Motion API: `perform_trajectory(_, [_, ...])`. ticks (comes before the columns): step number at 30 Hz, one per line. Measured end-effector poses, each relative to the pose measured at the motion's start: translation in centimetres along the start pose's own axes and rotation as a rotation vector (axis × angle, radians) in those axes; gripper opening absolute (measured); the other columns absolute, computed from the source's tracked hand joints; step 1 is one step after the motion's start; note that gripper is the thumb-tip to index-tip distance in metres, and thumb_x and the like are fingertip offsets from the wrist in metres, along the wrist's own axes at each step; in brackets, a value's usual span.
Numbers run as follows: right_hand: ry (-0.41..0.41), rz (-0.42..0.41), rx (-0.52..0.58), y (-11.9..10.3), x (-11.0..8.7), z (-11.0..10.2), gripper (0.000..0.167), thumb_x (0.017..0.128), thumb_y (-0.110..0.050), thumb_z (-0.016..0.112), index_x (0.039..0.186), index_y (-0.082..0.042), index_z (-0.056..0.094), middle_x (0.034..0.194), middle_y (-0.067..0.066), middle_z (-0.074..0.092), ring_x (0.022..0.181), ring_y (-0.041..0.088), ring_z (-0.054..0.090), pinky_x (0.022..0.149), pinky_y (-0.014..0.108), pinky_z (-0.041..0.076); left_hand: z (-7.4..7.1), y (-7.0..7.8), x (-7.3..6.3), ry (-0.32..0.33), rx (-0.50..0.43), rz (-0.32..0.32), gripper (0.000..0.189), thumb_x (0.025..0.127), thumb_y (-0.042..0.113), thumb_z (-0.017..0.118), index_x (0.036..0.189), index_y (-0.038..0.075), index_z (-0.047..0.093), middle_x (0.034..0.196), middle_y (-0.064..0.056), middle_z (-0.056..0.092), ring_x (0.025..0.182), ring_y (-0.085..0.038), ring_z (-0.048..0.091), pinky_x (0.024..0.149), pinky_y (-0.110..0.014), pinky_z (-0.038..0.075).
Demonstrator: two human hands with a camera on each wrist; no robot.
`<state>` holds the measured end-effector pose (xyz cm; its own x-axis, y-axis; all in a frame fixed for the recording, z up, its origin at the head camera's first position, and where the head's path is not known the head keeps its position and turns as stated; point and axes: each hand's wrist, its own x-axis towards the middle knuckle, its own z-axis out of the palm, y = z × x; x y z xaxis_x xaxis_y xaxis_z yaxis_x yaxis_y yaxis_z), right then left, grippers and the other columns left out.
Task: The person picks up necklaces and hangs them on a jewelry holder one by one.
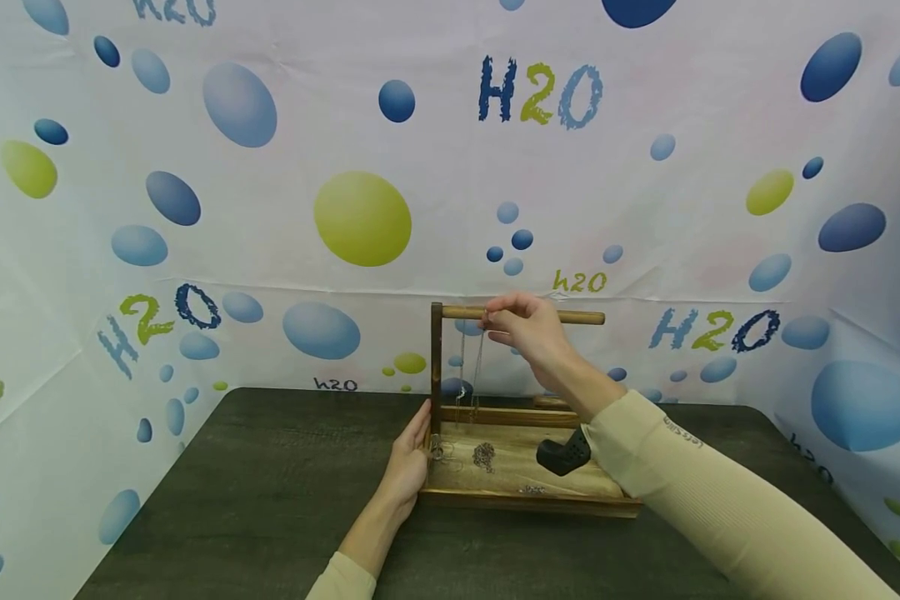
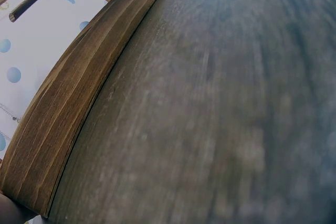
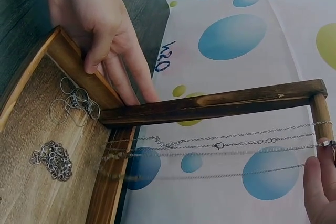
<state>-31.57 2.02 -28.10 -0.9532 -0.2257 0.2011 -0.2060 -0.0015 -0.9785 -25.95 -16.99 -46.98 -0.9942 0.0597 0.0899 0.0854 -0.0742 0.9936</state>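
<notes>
Dark tabletop (image 1: 292, 475) bears a grained wooden stand (image 1: 525, 502), left grip (image 1: 407, 464) straight-fingered against it, right grip (image 1: 530, 330) pinching fine chain (image 1: 479, 358).

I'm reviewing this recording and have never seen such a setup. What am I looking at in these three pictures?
There is no machine here: a person works with two bare hands. The wide picture comes from a camera on the head, looking forward and down. The other two come from the wrists: the left one mostly shows the dark table and a wooden wall; the right one looks across the stand.

That wooden stand is a tray with a post and a bar. In the tray lie rings and a small heap of chain. The left hand rests against the tray's side. The right hand, up at the bar, pinches a thin chain; another chain hangs beside it.
</notes>
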Motion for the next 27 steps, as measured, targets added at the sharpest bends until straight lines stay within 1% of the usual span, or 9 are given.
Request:
perform_trajectory(3, [0.004,-0.005,-0.014,0.0,0.0,-0.1,0.016,0.101,-0.003,0.054,0.112,0.006,0.062,0.107,0.015,0.067,0.107,0.027,0.067,0.096,0.040,0.051,0.0,0.0,0.1,-0.001,0.001,0.000,0.087,0.082,-0.021,0.026,0.162,0.011,0.020,0.166,-0.020,0.013,0.152,-0.037,0.006,0.056,-0.030,0.031])
perform_trajectory(9, [-0.017,-0.024,-0.019,0.2,-0.2,-0.6,0.016,0.102,-0.003,0.053,0.112,0.007,0.061,0.111,0.018,0.065,0.112,0.029,0.065,0.099,0.043,0.049,0.1,-0.1,0.2,0.004,0.005,-0.016,0.087,0.082,-0.021,0.026,0.162,0.013,0.021,0.166,-0.018,0.013,0.152,-0.035,0.008,0.053,-0.029,0.030])
perform_trajectory(12, [-0.034,-0.026,-0.032,0.4,-0.6,-1.0,0.015,0.102,-0.002,0.053,0.110,0.007,0.060,0.115,0.019,0.065,0.116,0.032,0.063,0.100,0.042,0.048,0.2,-0.1,0.2,0.000,0.008,-0.018,0.087,0.082,-0.022,0.026,0.162,0.012,0.021,0.166,-0.018,0.013,0.152,-0.036,0.006,0.061,-0.033,0.033])
perform_trajectory(15, [-0.049,-0.020,-0.028,0.7,-1.1,-1.5,0.012,0.102,-0.001,0.052,0.107,0.006,0.060,0.117,0.019,0.065,0.120,0.033,0.061,0.101,0.041,0.048,0.2,-0.1,0.2,-0.002,0.014,-0.018,0.087,0.082,-0.022,0.027,0.162,0.012,0.020,0.166,-0.018,0.013,0.152,-0.036,0.005,0.068,-0.039,0.034])
perform_trajectory(19, [-0.065,-0.024,-0.009,0.8,-1.8,-2.1,0.010,0.102,-0.001,0.053,0.105,0.005,0.059,0.118,0.020,0.064,0.122,0.033,0.060,0.101,0.042,0.047,0.2,-0.1,0.1,0.002,0.022,-0.017,0.088,0.081,-0.022,0.027,0.162,0.012,0.020,0.166,-0.018,0.013,0.152,-0.037,0.006,0.069,-0.040,0.034])
perform_trajectory(22, [-0.085,-0.040,-0.001,0.8,-2.4,-2.5,0.011,0.102,-0.003,0.052,0.106,0.005,0.058,0.120,0.021,0.065,0.121,0.031,0.061,0.100,0.042,0.048,0.3,0.0,0.1,0.003,0.025,-0.019,0.088,0.081,-0.022,0.026,0.162,0.012,0.020,0.166,-0.019,0.013,0.152,-0.037,0.006,0.070,-0.042,0.034])
perform_trajectory(25, [-0.112,-0.052,-0.007,0.9,-3.1,-2.9,0.014,0.103,-0.003,0.052,0.110,0.006,0.058,0.123,0.022,0.063,0.118,0.029,0.063,0.098,0.039,0.050,0.3,-0.1,0.1,0.005,0.027,-0.017,0.088,0.081,-0.022,0.026,0.162,0.012,0.020,0.166,-0.019,0.014,0.152,-0.038,0.006,0.083,-0.046,0.036])
perform_trajectory(27, [-0.139,-0.069,-0.025,1.0,-3.6,-3.1,0.018,0.103,-0.004,0.052,0.114,0.007,0.059,0.124,0.023,0.063,0.116,0.028,0.065,0.096,0.038,0.051,0.3,-0.1,0.1,0.008,0.027,-0.015,0.089,0.080,-0.022,0.026,0.162,0.011,0.020,0.166,-0.019,0.014,0.152,-0.037,0.006,0.092,-0.050,0.033])
